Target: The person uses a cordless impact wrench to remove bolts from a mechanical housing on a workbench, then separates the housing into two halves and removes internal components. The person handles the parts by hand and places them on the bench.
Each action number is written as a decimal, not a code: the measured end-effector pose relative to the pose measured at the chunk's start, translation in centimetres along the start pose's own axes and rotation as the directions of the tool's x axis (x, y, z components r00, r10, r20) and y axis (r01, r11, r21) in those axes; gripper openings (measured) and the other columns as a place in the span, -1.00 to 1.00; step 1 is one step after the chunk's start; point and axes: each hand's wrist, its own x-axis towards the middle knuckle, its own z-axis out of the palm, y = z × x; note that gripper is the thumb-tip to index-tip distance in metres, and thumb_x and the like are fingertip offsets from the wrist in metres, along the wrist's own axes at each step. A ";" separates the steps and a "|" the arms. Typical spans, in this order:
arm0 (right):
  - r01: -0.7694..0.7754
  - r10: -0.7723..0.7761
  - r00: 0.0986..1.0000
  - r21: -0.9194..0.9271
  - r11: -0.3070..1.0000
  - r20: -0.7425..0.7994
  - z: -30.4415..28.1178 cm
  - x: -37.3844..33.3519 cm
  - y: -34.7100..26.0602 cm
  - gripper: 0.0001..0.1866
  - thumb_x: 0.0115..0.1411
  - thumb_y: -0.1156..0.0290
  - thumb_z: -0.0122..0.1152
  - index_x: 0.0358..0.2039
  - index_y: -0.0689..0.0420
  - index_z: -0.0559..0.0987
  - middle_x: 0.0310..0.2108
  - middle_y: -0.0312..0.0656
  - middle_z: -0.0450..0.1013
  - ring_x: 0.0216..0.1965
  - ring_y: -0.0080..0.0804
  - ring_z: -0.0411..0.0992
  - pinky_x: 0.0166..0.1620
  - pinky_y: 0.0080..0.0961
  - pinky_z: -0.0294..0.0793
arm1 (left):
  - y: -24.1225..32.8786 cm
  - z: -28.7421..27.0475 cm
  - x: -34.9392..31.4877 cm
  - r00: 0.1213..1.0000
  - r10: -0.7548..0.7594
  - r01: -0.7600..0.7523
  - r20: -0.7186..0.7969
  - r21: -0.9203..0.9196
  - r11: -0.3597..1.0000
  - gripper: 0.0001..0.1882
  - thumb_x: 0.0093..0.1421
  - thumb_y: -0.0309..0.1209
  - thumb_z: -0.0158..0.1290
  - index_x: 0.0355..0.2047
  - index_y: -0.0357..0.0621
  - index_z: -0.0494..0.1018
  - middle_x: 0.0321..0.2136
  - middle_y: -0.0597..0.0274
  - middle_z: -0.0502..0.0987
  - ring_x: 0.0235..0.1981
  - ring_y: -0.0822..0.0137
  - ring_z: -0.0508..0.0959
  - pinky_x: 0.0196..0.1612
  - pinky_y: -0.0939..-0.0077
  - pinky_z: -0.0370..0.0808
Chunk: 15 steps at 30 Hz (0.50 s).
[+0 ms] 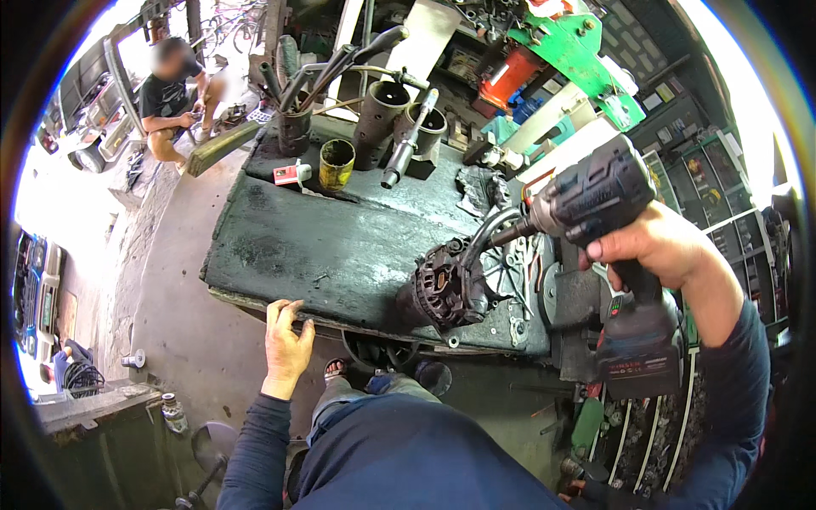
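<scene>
My right hand [659,246] is wrapped round the handle of a black cordless impact wrench [595,191]. The wrench's nose carries a socket [512,231] pointing left and down toward a dirty alternator [446,285] on the bench's front right. A dark curved band or hose [470,263] rises over the alternator; whether the socket touches the part I cannot tell. My left hand [289,340] is open and empty at the bench's front edge, fingers slightly bent near the rim. A small bolt [320,278] lies on the bench [280,238] beyond it.
At the bench's back stand metal cylinders [380,119] with tools and a yellow can [337,163]; a red and white box [291,174] sits near them. Wrenches [531,272] lie right of the alternator. A person [174,102] squats at far left. A green machine [578,47] stands behind.
</scene>
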 end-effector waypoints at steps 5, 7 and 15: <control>-0.073 0.073 0.997 0.030 0.997 0.004 -0.3 1.0 -1.2 -0.64 0.19 0.41 0.45 -0.01 0.23 0.66 -0.31 -0.10 0.67 -0.56 -0.44 0.54 -0.49 -0.46 0.60 | -0.6 0.6 0.4 1.000 0.001 -0.001 0.015 -0.021 1.000 -0.60 0.14 -0.56 0.27 0.03 -0.27 0.58 0.05 -0.05 0.48 0.03 -0.04 0.56 0.09 0.23 0.55; -0.082 0.083 0.996 0.034 0.996 -0.024 0.4 0.9 -1.2 -0.60 0.15 0.38 0.48 -0.01 0.21 0.65 -0.30 -0.09 0.67 -0.57 -0.44 0.53 -0.49 -0.46 0.58 | -0.9 1.0 0.5 0.997 -0.065 0.065 0.047 -0.004 0.998 -0.61 0.14 -0.55 0.27 0.01 -0.28 0.59 0.04 -0.06 0.49 0.06 -0.06 0.56 0.11 0.21 0.54; -0.035 0.027 0.997 -0.108 0.994 -0.070 0.9 -0.1 0.2 -0.53 0.13 0.44 0.54 0.06 0.24 0.65 -0.24 -0.14 0.68 -0.44 -0.40 0.57 -0.31 -0.43 0.60 | -0.8 1.7 1.7 0.999 0.045 -0.046 0.021 0.009 0.999 -0.61 0.13 -0.52 0.28 0.00 -0.28 0.59 0.05 -0.09 0.49 0.13 -0.08 0.54 0.18 0.17 0.52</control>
